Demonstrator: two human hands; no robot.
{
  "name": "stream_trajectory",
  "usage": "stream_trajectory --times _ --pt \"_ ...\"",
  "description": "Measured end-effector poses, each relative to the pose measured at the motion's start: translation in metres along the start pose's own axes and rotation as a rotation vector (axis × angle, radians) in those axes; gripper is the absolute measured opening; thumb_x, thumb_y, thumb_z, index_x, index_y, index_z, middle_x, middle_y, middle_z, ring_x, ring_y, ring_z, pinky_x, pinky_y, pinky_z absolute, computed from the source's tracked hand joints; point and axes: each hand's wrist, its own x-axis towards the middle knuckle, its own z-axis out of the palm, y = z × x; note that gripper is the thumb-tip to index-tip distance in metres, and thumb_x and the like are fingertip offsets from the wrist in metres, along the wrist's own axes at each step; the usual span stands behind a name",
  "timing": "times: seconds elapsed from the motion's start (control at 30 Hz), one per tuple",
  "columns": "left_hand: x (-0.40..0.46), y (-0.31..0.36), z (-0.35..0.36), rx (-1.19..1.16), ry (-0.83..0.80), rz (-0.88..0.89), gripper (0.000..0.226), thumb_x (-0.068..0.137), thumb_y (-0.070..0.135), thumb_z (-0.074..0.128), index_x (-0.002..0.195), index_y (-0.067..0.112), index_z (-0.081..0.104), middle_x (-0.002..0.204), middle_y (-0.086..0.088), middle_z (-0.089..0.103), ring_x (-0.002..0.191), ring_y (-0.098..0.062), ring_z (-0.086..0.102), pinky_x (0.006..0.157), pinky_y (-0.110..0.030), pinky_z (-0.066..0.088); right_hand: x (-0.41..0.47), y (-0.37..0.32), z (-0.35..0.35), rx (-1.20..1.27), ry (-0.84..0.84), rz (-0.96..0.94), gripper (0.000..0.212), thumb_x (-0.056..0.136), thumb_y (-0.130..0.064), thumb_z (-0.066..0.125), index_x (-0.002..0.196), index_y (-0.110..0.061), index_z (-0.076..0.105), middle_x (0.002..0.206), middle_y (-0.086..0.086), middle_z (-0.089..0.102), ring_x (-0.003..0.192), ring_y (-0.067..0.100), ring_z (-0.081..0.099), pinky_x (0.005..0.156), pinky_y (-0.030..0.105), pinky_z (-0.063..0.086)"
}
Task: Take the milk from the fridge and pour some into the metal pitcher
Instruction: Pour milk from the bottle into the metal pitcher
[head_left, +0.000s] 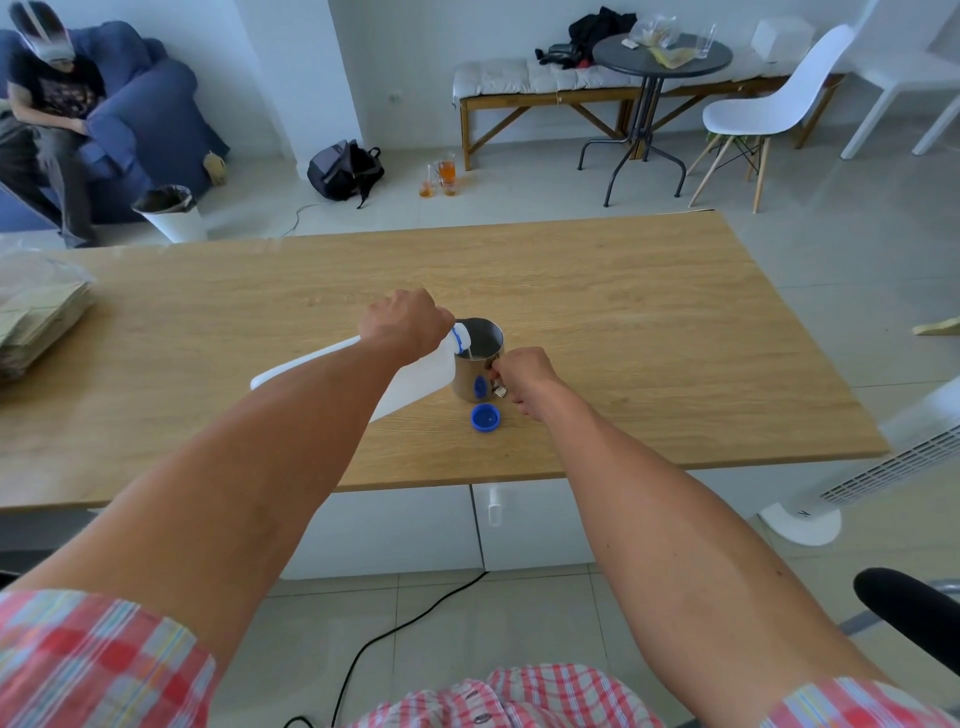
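- Wooden table (649, 322) fills the middle of the head view, and all the action sits near its front edge.
- Left hand (402, 325) is wrapped tight round the neck end of a white plastic milk jug (415, 382), fingers curled closed on it, knuckles up.
- That jug is tipped way over, base out to the left and raised off the table, mouth pointing right with its blue neck ring right over the rim of the metal pitcher (478, 361).
- You can see a thin white stream dropping from the spout into the pitcher, near the left inner wall.
- Pitcher stands upright on the table, shiny steel, just beside the jug's shoulder and pretty much touching it.
- Right hand (524, 376) is on the pitcher's right side, fingers pinched together on the handle, steadying it. The handle itself is mostly hidden behind the fingers.
- Blue cap (486, 418) lies open side up on the table just in front of the pitcher, between the two forearms, touching nothing. You get a blue reflection of it on the pitcher's wall.
- Both forearms are bare, with red checked sleeves (98, 660) at the bottom corners.
- Off to the left edge of the table sits a stack of something papery in clear plastic (36, 312), can't tell what exactly.
- Behind the table: white bin (174, 215), dark backpack (343, 169) on the floor, a round black table (660, 57) and a white chair (769, 104).
- Someone is sitting in a blue armchair (150, 98) at the far left.
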Motion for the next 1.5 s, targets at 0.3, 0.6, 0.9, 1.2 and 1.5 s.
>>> stream_trajectory --times 0.3,0.6,0.9,1.2,1.5 --pt "0.0037 -0.0021 0.0019 -0.004 0.002 0.0 0.037 0.101 0.037 0.043 0.073 0.014 0.051 0.078 -0.006 0.057 0.064 -0.019 0.05 0.055 -0.031 0.033 0.0005 0.0002 -0.0008 -0.005 -0.002 -0.02 0.02 0.092 -0.004 0.051 0.091 -0.011 0.07 0.067 0.006 0.056 0.048 0.016 0.037 0.043 0.024 0.031" --pt "0.0066 -0.0028 0.0034 0.003 -0.009 0.004 0.036 0.1 0.038 0.043 0.074 0.015 0.051 0.08 -0.006 0.058 0.069 -0.021 0.055 0.059 -0.032 0.037 -0.001 -0.0009 -0.0019 -0.004 -0.017 -0.009 0.02 0.09 -0.006 0.051 0.088 -0.011 0.071 0.068 0.004 0.056 0.048 0.015 0.038 0.042 0.024 0.031" --pt "0.0095 -0.0014 0.0029 0.003 -0.038 -0.031 0.032 0.097 0.038 0.045 0.075 0.016 0.052 0.079 -0.005 0.056 0.064 -0.02 0.05 0.055 -0.03 0.033 0.0006 -0.0007 -0.0031 0.0 -0.019 -0.011 0.021 0.093 -0.007 0.051 0.086 -0.012 0.07 0.063 0.001 0.055 0.044 0.013 0.036 0.032 0.012 0.027" --pt "0.0094 0.0001 0.0014 0.02 -0.04 -0.03 0.032 0.098 0.038 0.046 0.075 0.017 0.052 0.079 -0.004 0.056 0.064 -0.019 0.05 0.054 -0.03 0.032 0.002 -0.0011 -0.0017 -0.018 -0.016 0.003 0.024 0.092 -0.007 0.05 0.095 -0.01 0.074 0.065 0.002 0.056 0.044 0.014 0.036 0.038 0.019 0.03" --pt "0.009 0.001 0.0002 0.013 -0.053 -0.038 0.031 0.098 0.038 0.047 0.077 0.016 0.053 0.08 -0.004 0.057 0.065 -0.019 0.051 0.055 -0.03 0.033 0.0002 -0.002 -0.0018 -0.022 -0.012 0.002 0.021 0.093 -0.009 0.052 0.09 -0.013 0.072 0.067 0.002 0.058 0.045 0.013 0.038 0.039 0.02 0.031"
